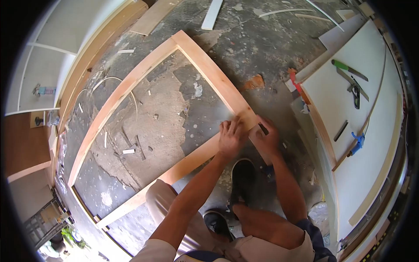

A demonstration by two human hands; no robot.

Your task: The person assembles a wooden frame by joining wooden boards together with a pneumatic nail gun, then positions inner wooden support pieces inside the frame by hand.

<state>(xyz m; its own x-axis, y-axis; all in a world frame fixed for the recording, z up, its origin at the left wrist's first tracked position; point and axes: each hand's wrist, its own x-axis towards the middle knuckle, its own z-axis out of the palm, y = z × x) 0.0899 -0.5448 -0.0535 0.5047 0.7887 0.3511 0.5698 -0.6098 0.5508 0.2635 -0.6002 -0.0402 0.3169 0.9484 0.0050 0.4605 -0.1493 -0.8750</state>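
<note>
A large frame of pale wooden boards (pixel 212 81) lies on the floor in front of me. At its near right corner, where two boards meet, my left hand (pixel 232 137) is closed over the board, fingers curled on the wood. Just right of that joint, my right hand (pixel 267 139) is closed against the board's end. A small dark piece (pixel 263 128) shows by its fingers; I cannot make out what it is. My legs and black shoes (pixel 243 177) are close below the hands.
On the right, a white panel (pixel 349 105) carries a green-handled saw (pixel 349 70), a combination square (pixel 355 94) and a blue clamp (pixel 358 144). Wood offcuts and chips lie on the rough floor (pixel 152 109). White cabinets (pixel 48 56) stand at the left. A white strip (pixel 212 15) lies ahead.
</note>
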